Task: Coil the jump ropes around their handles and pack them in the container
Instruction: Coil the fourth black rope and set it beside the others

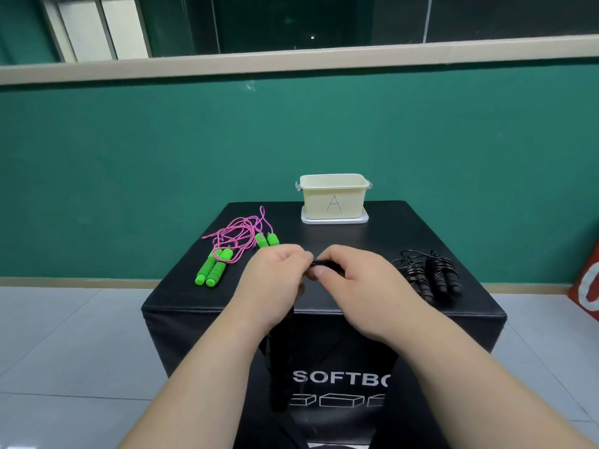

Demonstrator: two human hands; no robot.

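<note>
Both hands meet over the middle of the black box top (324,236). My left hand (274,277) and my right hand (351,280) grip a black jump rope handle (324,264) between them. Its black cord (275,367) hangs down the box's front below my left hand. Coiled black jump ropes (428,275) lie on the right side of the top. Loose pink cords with green foam handles (215,265) and a second green pair (267,239) lie on the left. A cream container marked "A" (334,197) stands open at the far edge on its white lid.
The black box carries the word "SOFTBO" on its front (340,377). A teal wall (291,140) rises behind it, grey floor tiles (81,345) surround it, and a red object (588,280) sits at the right edge.
</note>
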